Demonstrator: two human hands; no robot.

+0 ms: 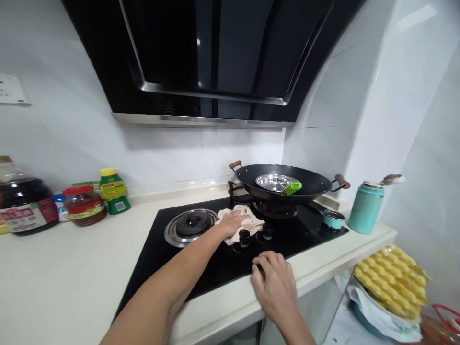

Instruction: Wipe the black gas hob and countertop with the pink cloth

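My left hand presses down on a crumpled pale pink cloth, its fingers partly sunk in the folds. The cloth lies on the black glass gas stove, between the left burner and the right one, against two black control knobs. My right hand rests at the stove's front edge, fingers loosely curled, with nothing visible in them. On the right burner sits a large black wok with wooden handles, and in it lies a metal pan or strainer with a green grip.
A teal canister and small teal lid stand at right. Left on the counter are a dark sauce bottle, a red-lidded jar and a green bottle. A range hood hangs above; yellow egg trays sit lower right.
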